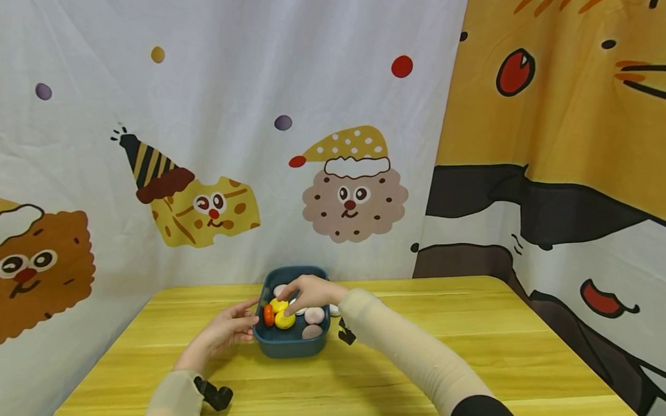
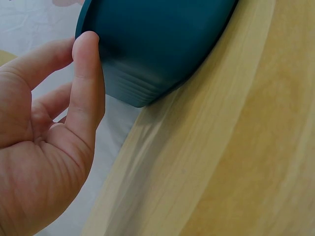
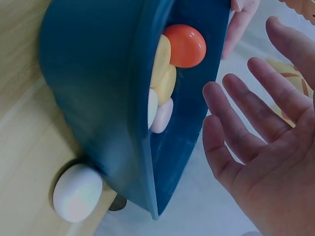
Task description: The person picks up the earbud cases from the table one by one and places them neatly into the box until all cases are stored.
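A dark blue plastic bin [image 1: 289, 351] stands toward the far edge of the table. Inside lie smooth rounded pieces: an orange-red one [image 3: 185, 46], yellow ones [image 1: 285, 320] and several pale pink or white ones [image 1: 314, 316]. My left hand [image 1: 223, 330] is at the bin's left side, its thumb tip and fingers against the outer wall near the rim. From the right, my right hand [image 1: 315, 290] reaches over the bin, above the yellow pieces. In the right wrist view its fingers [image 3: 241, 110] are spread and loosely bent, with nothing between them.
A white egg-shaped piece [image 3: 78, 192] sits on the table, close beside the bin's right wall. Behind the wooden table [image 1: 417, 333] hangs a white curtain [image 1: 233, 57] printed with cartoon food. Another printed cloth [image 1: 567, 130] hangs at the right.
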{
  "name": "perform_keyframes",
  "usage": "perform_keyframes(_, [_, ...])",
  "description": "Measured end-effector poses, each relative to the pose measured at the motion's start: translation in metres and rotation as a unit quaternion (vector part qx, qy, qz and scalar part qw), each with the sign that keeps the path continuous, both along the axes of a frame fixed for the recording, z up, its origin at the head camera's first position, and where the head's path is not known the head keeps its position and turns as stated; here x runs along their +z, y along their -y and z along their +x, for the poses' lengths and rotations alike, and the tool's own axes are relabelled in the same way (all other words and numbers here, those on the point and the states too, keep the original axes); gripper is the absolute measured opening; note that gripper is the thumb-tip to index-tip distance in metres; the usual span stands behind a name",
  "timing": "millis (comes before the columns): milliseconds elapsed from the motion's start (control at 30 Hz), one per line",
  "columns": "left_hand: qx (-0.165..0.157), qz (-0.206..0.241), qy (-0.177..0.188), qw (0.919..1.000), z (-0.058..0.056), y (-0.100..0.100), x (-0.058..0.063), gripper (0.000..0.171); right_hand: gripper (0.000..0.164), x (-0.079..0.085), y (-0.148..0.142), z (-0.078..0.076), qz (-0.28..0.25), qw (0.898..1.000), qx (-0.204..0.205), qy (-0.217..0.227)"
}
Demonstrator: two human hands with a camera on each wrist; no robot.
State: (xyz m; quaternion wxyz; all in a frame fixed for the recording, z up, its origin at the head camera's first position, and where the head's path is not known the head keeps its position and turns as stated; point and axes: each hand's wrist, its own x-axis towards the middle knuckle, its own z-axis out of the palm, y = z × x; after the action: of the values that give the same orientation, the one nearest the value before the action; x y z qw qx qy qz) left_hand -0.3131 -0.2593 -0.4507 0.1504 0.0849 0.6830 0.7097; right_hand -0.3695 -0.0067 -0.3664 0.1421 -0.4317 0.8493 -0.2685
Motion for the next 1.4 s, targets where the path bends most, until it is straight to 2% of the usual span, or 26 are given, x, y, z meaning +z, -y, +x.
perform_keyframes(233, [0.003,0.002,0.006,1.0000,0.001,-0.001,0.000,0.071,0.039,0.005,-0.013,-0.004,-0.007,1.000,-0.017,0.023])
perform_keyframes(400, [0.003,0.003,0.007,1.0000,0.002,-0.002,0.000,0.072,0.037,0.009,-0.029,-0.009,-0.032,0.998,-0.035,0.046])
perform_keyframes(600, [0.001,0.002,0.002,1.0000,0.001,-0.001,0.000,0.071,0.038,0.012,-0.053,-0.019,-0.049,0.997,-0.060,0.012])
perform_keyframes(733, [0.004,-0.004,0.000,1.0000,0.001,0.000,0.001,0.071,0.040,0.008,-0.068,-0.024,-0.072,0.994,-0.085,0.018])
perform_keyframes(833, [0.005,-0.006,-0.001,1.0000,0.001,0.001,0.002,0.072,0.043,0.003,-0.079,-0.029,-0.085,0.991,-0.102,0.025])
perform_keyframes(1033, [0.001,-0.005,-0.002,1.0000,0.003,0.000,0.001,0.071,0.044,-0.013,-0.097,-0.040,-0.104,0.988,-0.109,0.029])
perform_keyframes(1233, [0.009,-0.002,0.002,1.0000,0.002,0.001,0.000,0.071,0.050,-0.033,-0.106,-0.047,-0.083,0.986,-0.139,0.039])
perform_keyframes(1400, [0.004,-0.006,0.000,1.0000,0.001,0.001,0.002,0.072,0.052,-0.047,-0.107,-0.048,-0.083,0.985,-0.143,0.046])
